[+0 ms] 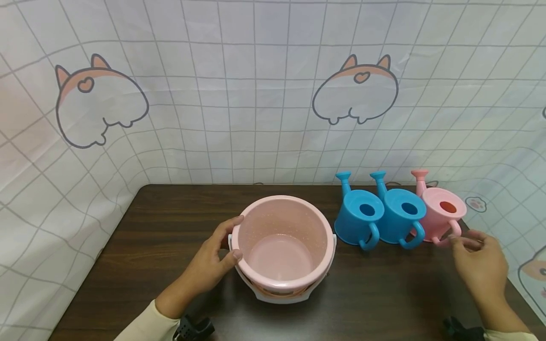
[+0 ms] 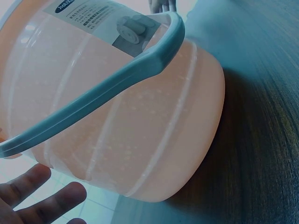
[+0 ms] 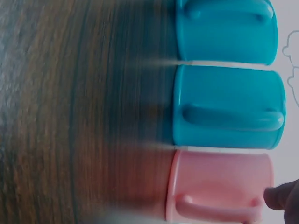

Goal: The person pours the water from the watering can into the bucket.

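A pale pink bucket with a white handle stands on the dark wooden table, its inside visible from above. My left hand touches the left of its rim with thumb and forefinger spread. The left wrist view shows the bucket's ribbed side, its label and the lowered handle close up. To the right, two blue watering cans and a pink watering can stand in a row, spouts toward the wall. My right hand is at the pink can's handle, fingers loosely bent; contact is unclear.
A white grid-patterned cloth with cartoon animal drawings hangs behind the table and along both sides. The dark table ends at this cloth, close behind the cans. Dark devices are strapped at both wrists.
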The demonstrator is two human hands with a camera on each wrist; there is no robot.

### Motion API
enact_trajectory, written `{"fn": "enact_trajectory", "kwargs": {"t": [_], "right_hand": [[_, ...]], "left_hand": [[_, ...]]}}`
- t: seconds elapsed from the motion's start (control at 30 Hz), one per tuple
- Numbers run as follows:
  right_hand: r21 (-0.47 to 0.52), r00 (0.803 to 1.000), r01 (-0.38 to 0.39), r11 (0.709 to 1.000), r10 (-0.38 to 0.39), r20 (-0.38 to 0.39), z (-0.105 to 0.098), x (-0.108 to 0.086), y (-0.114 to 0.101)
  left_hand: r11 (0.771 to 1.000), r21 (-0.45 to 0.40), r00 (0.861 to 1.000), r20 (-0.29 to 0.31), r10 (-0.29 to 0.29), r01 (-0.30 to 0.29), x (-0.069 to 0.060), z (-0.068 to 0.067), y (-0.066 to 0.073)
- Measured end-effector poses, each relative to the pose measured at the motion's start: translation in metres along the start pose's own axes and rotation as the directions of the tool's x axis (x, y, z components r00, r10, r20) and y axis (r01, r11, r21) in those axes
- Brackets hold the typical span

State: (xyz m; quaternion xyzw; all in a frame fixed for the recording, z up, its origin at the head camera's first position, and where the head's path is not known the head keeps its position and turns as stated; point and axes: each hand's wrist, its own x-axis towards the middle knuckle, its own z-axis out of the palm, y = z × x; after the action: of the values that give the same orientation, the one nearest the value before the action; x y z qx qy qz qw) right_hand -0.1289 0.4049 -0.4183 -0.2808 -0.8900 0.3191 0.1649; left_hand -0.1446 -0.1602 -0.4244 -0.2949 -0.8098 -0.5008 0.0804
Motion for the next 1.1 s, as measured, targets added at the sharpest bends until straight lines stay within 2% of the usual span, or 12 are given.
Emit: {"fn": "enact_trajectory", "kwargs": {"t": [0.17,0.4,0.6,0.8,1.1], "right_hand": [[-0.052,0.996,0.008,0.999,-0.003,0.094,0.005,0.008,0.005],[-0.091,0.984,0.131,0.987,-0.118,0.137,0.012,0.016,0.013],[-0.081,0.986,0.096,0.992,-0.084,0.141,0.014,0.018,0.013],[-0.056,0.987,0.107,0.993,-0.099,0.13,0.016,0.02,0.013],[-0.04,0.994,0.04,0.998,-0.036,0.1,0.018,0.022,0.012]], "left_hand": [[1.0,0.0,1.0,0.005,-0.009,0.009,0.0,0.0,0.001],[1.0,-0.003,1.0,0.008,-0.013,0.013,-0.001,0.0,0.0],[1.0,0.001,1.0,0.004,-0.011,0.011,0.0,0.0,0.001],[1.0,0.001,1.0,0.005,-0.013,0.013,0.0,-0.001,0.001],[1.0,0.003,1.0,0.005,0.0,0.0,0.0,-0.001,-0.001]]}}
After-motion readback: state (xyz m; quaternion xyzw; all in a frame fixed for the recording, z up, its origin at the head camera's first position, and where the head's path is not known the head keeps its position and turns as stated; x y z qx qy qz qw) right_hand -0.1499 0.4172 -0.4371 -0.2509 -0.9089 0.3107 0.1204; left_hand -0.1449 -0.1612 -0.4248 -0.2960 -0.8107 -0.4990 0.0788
